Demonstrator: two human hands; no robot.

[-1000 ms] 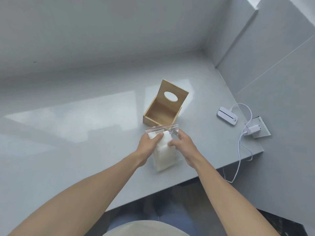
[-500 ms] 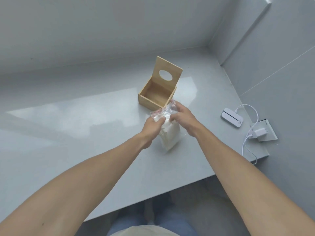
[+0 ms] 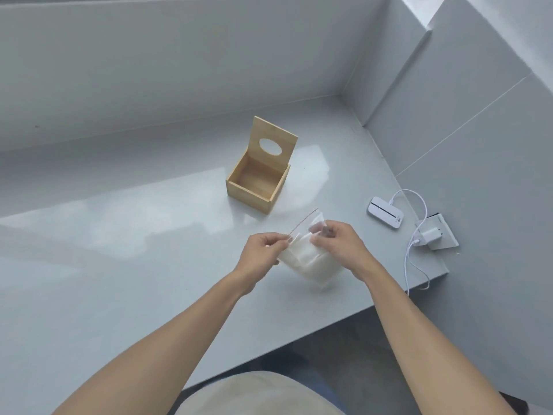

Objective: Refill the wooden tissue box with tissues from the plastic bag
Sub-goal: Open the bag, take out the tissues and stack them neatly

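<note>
Glossy pale grey bench (image 3: 119, 265), set into a corner of matching grey walls (image 3: 179, 70), with soft window reflections across its top and a straight front edge running diagonally toward the lower left. Near the middle, a wooden tissue box (image 3: 257, 182), lid (image 3: 273, 142) hinged upright with an oval slot, inside bare. Nearer the front edge, just above the surface, a clear plastic bag (image 3: 311, 259) with a red zip strip, holding a stack of white tissues (image 3: 302, 257). Left hand (image 3: 261, 254) at the bag's left side, fingers (image 3: 276, 244) curled and pinching one lip of the mouth. Right hand (image 3: 338, 245) at the right side, fingers (image 3: 321, 238) pinching the opposite lip, mouth spread partly apart between them. Bag well apart from the box, on its near side. To the right, by the bench's end, a small white device (image 3: 384, 216) with a dark stripe, lying flat, joined by a looping white cable (image 3: 414, 253) to a white plug (image 3: 431, 235) in a socket plate (image 3: 446, 235) set flush in the surface. Beyond the bench's edge, darker floor (image 3: 344, 348).
</note>
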